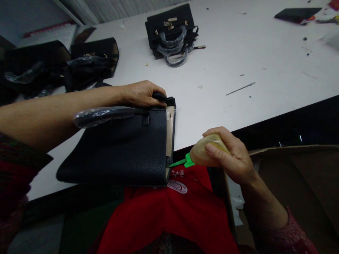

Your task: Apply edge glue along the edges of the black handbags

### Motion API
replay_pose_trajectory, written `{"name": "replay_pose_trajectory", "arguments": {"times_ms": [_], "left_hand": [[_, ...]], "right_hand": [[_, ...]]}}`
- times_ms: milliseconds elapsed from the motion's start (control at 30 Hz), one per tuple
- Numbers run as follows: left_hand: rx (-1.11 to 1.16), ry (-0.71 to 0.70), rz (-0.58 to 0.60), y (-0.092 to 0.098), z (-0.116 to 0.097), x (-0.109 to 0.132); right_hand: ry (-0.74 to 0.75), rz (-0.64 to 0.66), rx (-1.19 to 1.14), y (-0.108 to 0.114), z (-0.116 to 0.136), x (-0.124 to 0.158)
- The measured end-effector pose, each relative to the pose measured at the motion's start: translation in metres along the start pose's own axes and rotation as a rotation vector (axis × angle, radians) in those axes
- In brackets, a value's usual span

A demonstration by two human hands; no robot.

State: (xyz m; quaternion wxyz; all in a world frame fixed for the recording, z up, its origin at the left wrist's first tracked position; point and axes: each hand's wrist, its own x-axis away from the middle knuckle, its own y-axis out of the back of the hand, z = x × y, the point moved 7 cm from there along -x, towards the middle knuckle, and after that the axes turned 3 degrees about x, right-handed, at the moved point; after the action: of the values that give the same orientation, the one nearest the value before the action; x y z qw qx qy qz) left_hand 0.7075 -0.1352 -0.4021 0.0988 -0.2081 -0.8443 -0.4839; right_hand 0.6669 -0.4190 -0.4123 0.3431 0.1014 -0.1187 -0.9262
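A black handbag (127, 148) lies on its side at the table's near edge, its beige-lined edge facing right. At the bag's upper right corner, my left hand (143, 93) is closed around a black strap or flap piece. One bag handle (108, 115), wrapped in clear plastic, lies below my left wrist. My right hand (233, 153) grips a yellowish squeeze bottle (205, 150) with a green nozzle (182, 161). The nozzle's tip points left and meets the lower part of the bag's beige edge; whether anything flows out cannot be made out.
Another black handbag (171, 30) with plastic-wrapped handles lies at the back of the white table (225, 53). More black bags (92, 58) stand at the left. A thin metal tool (240, 88) lies on the right. Below is a red apron (169, 211); a cardboard box (291, 169) stands lower right.
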Motion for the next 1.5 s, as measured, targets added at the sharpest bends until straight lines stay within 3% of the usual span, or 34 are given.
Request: {"name": "replay_pose_trajectory", "arguments": {"times_ms": [133, 300, 433, 567, 733, 833, 967, 1100, 1200, 1367, 1500], "left_hand": [[-0.005, 0.008, 0.008, 0.0, 0.0, 0.001], [0.008, 0.023, 0.012, 0.0, 0.0, 0.002], [0.003, 0.03, 0.0, 0.001, 0.001, 0.002], [0.006, 0.034, -0.001, 0.001, 0.002, 0.001], [0.005, 0.022, -0.026, 0.002, 0.003, 0.003], [-0.014, 0.027, -0.047, 0.009, -0.001, 0.01], [-0.078, 0.016, -0.158, 0.041, -0.019, 0.032], [-0.167, 0.035, -0.32, 0.084, -0.049, 0.062], [-0.24, 0.053, -0.408, 0.106, -0.075, 0.082], [-0.359, -0.134, -0.516, 0.108, -0.111, 0.102], [-0.343, -0.105, -0.566, 0.097, -0.11, 0.109]], "right_hand": [[0.022, -0.092, 0.099, 0.007, 0.002, 0.001], [0.047, -0.015, 0.086, 0.001, 0.006, 0.001], [0.027, -0.081, 0.079, 0.006, 0.007, 0.0], [0.034, 0.0, 0.032, -0.001, 0.007, 0.001], [0.067, -0.118, 0.135, 0.007, 0.006, 0.003], [0.131, -0.082, 0.133, 0.003, 0.01, 0.004], [0.227, -0.095, 0.188, 0.002, 0.018, -0.003], [0.333, -0.126, 0.245, 0.005, 0.027, -0.018], [0.409, -0.171, 0.293, 0.007, 0.031, -0.031], [0.436, -0.234, 0.362, 0.008, 0.021, -0.052], [0.371, -0.253, 0.366, 0.008, 0.006, -0.061]]}}
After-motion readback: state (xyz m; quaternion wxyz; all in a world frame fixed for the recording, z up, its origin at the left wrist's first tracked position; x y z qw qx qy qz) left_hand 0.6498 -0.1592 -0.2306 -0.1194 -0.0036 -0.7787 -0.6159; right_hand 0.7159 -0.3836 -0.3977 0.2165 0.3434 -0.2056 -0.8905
